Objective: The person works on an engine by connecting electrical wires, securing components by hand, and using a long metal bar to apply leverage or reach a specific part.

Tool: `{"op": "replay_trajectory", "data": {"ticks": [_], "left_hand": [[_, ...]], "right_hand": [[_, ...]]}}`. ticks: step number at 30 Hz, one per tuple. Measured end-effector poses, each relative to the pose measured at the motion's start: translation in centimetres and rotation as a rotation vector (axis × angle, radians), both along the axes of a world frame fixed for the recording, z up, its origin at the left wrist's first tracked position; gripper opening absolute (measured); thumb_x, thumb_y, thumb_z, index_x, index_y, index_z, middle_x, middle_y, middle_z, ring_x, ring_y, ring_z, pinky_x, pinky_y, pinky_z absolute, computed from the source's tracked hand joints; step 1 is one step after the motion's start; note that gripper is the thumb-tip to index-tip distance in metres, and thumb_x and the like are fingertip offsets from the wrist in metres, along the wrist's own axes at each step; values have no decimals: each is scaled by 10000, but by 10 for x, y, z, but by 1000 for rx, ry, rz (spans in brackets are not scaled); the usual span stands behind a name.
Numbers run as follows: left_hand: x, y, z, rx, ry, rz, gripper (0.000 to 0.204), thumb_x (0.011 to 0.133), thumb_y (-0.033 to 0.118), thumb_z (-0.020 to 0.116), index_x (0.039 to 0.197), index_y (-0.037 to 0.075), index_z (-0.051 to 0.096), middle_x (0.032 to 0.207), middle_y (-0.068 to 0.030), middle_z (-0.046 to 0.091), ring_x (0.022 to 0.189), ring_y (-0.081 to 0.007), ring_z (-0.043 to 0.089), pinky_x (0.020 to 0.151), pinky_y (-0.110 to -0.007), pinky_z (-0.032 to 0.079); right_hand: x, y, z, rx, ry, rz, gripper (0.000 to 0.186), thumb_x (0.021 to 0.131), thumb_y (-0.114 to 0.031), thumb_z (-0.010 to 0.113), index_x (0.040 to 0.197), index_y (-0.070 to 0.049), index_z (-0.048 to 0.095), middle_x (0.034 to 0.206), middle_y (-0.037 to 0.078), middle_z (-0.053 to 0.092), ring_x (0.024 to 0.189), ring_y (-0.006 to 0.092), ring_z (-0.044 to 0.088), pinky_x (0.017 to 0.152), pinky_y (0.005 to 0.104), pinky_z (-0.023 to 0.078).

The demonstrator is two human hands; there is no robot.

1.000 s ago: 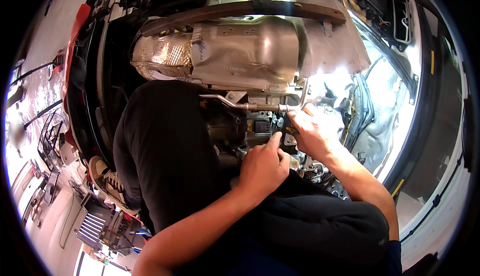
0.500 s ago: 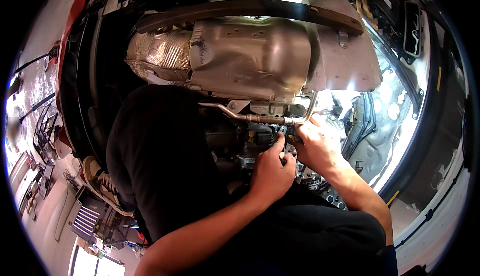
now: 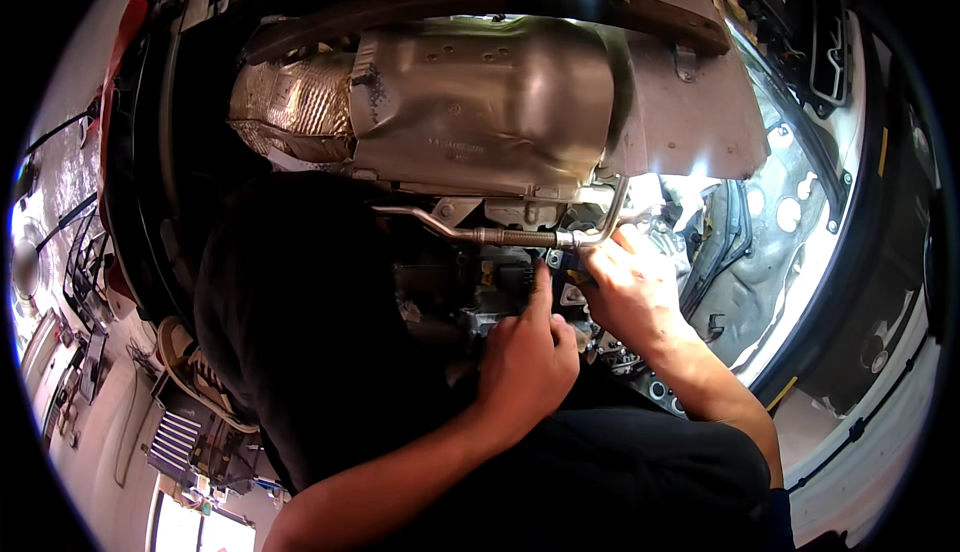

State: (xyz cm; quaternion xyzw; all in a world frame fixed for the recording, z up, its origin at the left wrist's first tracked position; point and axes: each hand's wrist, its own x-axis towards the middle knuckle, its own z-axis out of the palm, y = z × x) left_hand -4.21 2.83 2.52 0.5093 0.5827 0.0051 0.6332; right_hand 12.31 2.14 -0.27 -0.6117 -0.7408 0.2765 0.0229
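Note:
My left hand (image 3: pixel 527 362) reaches up with its index finger stretched out and the other fingers curled. That fingertip rests at the right side of a dark block like an electrical connector (image 3: pixel 512 278), with nothing visible in the hand. To its right, my right hand (image 3: pixel 634 287) is closed, its fingers bent in beside the right end of a thin metal pipe (image 3: pixel 490 237) with a ribbed middle section. What those fingers grip is hidden. Above the pipe lies a large metal heat shield (image 3: pixel 480 102). Metal parts and small fittings sit in shadow below the pipe.
A brown curved bar (image 3: pixel 430 24) crosses above the shield. Black hoses (image 3: pixel 735 227) run down at the right beside brightly lit bodywork (image 3: pixel 770 262). My dark-clothed knee (image 3: pixel 310 282) fills the left side, above my shoe (image 3: pixel 195 372).
The view has shifted slightly, moving the shield and pipe leftward. My left index finger is straighter and its hand sits a little lower. My right hand stays by the pipe end.

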Motion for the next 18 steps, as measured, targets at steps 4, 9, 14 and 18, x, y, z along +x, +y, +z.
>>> {"op": "replay_trajectory", "data": {"ticks": [4, 9, 14, 18], "left_hand": [[-8, 6, 6, 124, 183, -317, 503, 859, 115, 524, 1297, -132, 489, 563, -184, 593, 516, -360, 616, 574, -462, 520], [-2, 13, 12, 409, 263, -647, 527, 822, 129, 539, 1286, -119, 517, 553, -120, 617, 460, -277, 613, 470, -421, 504], [21, 28, 15, 413, 283, -643, 452, 798, 103, 538, 1192, -117, 571, 589, -139, 633, 505, -292, 643, 500, -410, 524], [7, 54, 20, 397, 248, -660, 190, 798, 88, 539, 917, -47, 599, 706, -215, 660, 640, -382, 665, 618, -471, 544]], "right_hand": [[-2, -5, -7, 6, -7, -9, 181, 694, -59, 661, 866, -66, 604, 829, 69, 598, 845, 239, 574, 647, 361, 502], [-5, -12, -9, 59, 19, -106, 219, 703, -44, 681, 910, -68, 616, 815, 59, 599, 790, 239, 575, 643, 345, 501], [-3, -22, -15, 215, 41, -212, 292, 710, -89, 727, 972, -60, 602, 840, 91, 602, 772, 282, 585, 667, 373, 505], [-2, -25, -15, 243, 126, -213, 354, 692, -76, 748, 1016, -46, 608, 951, 107, 643, 862, 295, 609, 744, 373, 529]]}}
